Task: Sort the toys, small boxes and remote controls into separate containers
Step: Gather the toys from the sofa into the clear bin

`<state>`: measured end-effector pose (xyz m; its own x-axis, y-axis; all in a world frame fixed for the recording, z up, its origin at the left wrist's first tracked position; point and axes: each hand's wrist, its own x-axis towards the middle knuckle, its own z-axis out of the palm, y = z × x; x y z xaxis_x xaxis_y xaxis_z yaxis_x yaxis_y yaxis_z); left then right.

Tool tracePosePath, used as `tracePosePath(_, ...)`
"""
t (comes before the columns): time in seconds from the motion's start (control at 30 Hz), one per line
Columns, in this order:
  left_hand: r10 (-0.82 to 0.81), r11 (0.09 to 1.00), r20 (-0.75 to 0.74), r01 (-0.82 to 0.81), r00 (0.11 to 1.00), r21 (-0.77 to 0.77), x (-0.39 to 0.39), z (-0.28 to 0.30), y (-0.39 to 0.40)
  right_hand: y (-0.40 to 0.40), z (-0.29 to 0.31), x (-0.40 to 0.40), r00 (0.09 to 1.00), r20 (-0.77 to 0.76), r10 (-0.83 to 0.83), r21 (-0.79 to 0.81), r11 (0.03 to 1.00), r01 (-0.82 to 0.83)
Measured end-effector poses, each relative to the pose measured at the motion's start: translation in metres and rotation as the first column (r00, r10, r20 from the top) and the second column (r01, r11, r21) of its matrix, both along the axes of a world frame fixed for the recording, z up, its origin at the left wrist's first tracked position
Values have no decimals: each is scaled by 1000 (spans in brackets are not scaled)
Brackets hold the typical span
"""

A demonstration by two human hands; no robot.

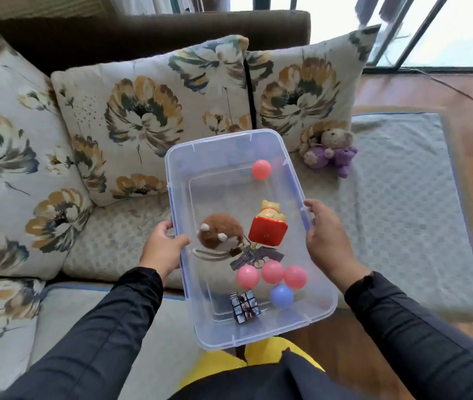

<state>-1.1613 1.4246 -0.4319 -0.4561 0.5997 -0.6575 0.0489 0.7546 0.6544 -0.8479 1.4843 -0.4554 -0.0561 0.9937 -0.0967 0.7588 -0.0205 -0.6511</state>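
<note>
Both hands, left hand and right hand, grip the toy-filled clear bin.

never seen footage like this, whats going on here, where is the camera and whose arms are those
There is no machine here. The one picture comes from a wide-angle camera worn on a person's head, looking down at their own arms in dark sleeves.

The left hand and right hand each grip a long side of a clear plastic bin, held over a sofa.

Inside the bin lie four pink balls, a blue ball, a brown plush toy, a red and yellow figure, a toy gun and a puzzle cube.

A small teddy bear in purple still sits on the sofa by the flowered cushions.
</note>
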Motion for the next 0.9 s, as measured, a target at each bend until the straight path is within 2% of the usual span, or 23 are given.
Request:
tracePosePath(0.3, -158, 987, 59, 159, 986, -17, 36, -6, 62, -11, 8, 39, 980, 6, -199, -22, 980, 199)
tracePosePath(0.63, -445, 894, 20, 443, 895, 67, 69, 16, 144, -11, 23, 65, 911, -5, -412, -10, 911, 412)
tracePosePath(0.9, -518, 853, 12, 516, 855, 74, 104, 15, 167, -15, 26, 90, 855, -42, -516, -20, 856, 516)
